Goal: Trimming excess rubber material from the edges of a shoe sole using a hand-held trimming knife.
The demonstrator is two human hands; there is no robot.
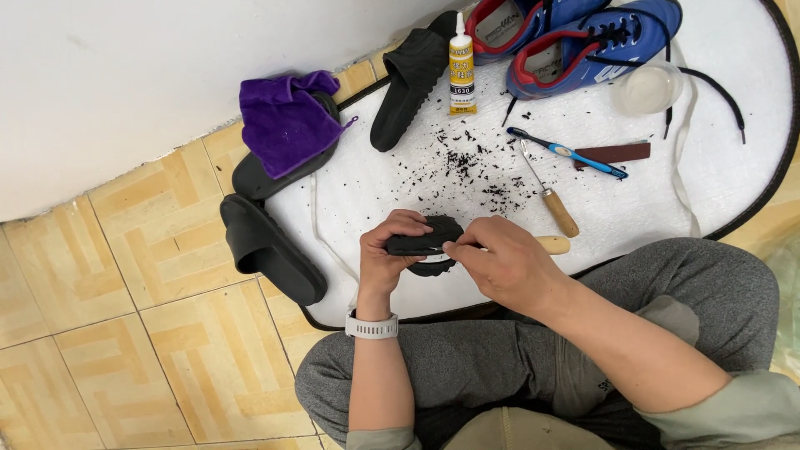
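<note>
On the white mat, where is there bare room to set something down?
Bare mat lies right of the wooden-handled awl, below the brown strip, toward the mat's black edge. The middle, under the yellow glue tube, is littered with black crumbs. The top is crowded by blue shoes.

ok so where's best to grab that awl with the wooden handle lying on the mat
Take the awl by its wooden handle, the thicker end nearest the person, coming from above. It lies flat with the thin metal spike pointing away toward the blue toothbrush.
</note>
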